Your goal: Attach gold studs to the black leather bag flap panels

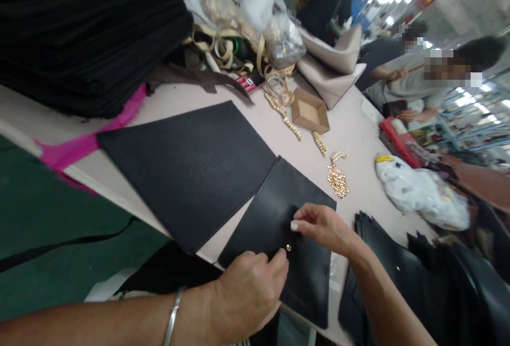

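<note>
A black leather panel [306, 277] lies on the table, with a small round gold stud [288, 247] on it. My left hand [253, 287], curled closed with a bracelet at the wrist, rests on this panel, its fingertips beside the stud. Above the stud, my right hand [319, 226] has thumb and forefinger brought together at the panel's surface; anything between them is too small to make out. Whatever the left fingers hold, if anything, is hidden. Another black panel [195, 168] lies flat to the left, meeting the first one's edge.
Gold chains [338, 178] and a small cardboard box [311, 111] are beyond the panels. More black pieces [402, 277] are stacked at right, near a white plastic bag [422, 192]. A black pile [87, 32] stands at upper left over pink cloth [74, 154]. People sit at far right.
</note>
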Tool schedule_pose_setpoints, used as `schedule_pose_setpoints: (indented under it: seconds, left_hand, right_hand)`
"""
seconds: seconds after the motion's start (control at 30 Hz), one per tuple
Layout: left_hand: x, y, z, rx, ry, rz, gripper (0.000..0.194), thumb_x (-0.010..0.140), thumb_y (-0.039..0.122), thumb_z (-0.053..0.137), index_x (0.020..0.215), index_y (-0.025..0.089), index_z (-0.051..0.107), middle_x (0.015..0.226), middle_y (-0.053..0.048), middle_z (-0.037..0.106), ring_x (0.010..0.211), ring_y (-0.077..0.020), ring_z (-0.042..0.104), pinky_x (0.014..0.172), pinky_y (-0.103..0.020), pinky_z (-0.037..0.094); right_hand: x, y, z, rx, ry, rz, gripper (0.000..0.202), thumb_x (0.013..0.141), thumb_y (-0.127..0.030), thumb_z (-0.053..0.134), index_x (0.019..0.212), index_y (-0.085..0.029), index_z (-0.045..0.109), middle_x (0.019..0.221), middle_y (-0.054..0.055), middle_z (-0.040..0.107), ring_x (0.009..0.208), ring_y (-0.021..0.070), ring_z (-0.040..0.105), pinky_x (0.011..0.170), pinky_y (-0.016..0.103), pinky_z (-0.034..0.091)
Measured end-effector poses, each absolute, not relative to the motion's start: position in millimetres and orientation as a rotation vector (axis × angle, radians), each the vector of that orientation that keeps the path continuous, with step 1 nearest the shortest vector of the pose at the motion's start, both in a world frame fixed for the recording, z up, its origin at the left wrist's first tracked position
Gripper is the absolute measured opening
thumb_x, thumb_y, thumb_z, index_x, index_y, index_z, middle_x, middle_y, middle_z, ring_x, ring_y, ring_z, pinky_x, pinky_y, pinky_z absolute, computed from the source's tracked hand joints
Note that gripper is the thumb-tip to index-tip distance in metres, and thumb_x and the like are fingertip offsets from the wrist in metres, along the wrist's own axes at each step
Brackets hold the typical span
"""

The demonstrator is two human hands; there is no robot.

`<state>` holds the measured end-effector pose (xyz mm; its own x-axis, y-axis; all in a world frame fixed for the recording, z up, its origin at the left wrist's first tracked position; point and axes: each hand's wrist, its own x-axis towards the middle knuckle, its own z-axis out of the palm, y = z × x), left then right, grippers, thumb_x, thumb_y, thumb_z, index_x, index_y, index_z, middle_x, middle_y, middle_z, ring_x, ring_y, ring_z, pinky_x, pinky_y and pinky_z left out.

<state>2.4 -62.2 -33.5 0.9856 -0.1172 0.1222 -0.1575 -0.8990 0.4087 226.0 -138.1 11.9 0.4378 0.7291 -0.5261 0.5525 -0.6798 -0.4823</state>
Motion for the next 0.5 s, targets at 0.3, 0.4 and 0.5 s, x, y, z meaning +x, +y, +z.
schedule_pose_setpoints:
  seconds: [0.3, 0.4, 0.5]
  left_hand:
    - [3, -61, -37, 2.733, -0.15, 0.067, 0.053, 0.082, 0.019, 0.058, 0.135, 0.013, 0.058, 0.139, -0.015, 0.062, 0.09, -0.0284, 0.071, 0.073, -0.04, 0.058]
    - [4, -59, -50, 2.771, -0.196, 0.226, 0.055, 0.078, 0.007, 0.05, 0.131, 0.014, 0.062, 0.136, -0.014, 0.064, 0.093, -0.028, 0.073, 0.076, -0.039, 0.059]
    - [2, -54, -59, 2.73, -0.233, 0.361, 0.056, 0.077, 0.006, 0.047, 0.128, 0.021, 0.064, 0.131, -0.009, 0.068, 0.094, -0.0248, 0.073, 0.078, -0.034, 0.059]
  right_hand:
    - [287, -81, 21, -2.603, -1.189, 0.617, 0.08, 0.054, -0.042, 0.093, 0.125, -0.019, 0.063, 0.113, 0.011, 0.072, 0.107, 0.0299, 0.065, 0.094, 0.039, 0.048]
    - [294, -81, 26, -2.559, -1.083, 0.695, 0.073, 0.042, -0.043, 0.096, 0.107, -0.024, 0.072, 0.101, 0.004, 0.075, 0.1, 0.0278, 0.068, 0.088, 0.035, 0.05]
    - [294, -96, 30, -2.452, -0.965, 0.762, 0.045, 0.042, -0.036, 0.096, 0.079, -0.022, 0.074, 0.079, 0.0, 0.075, 0.089, 0.0262, 0.07, 0.079, 0.032, 0.052]
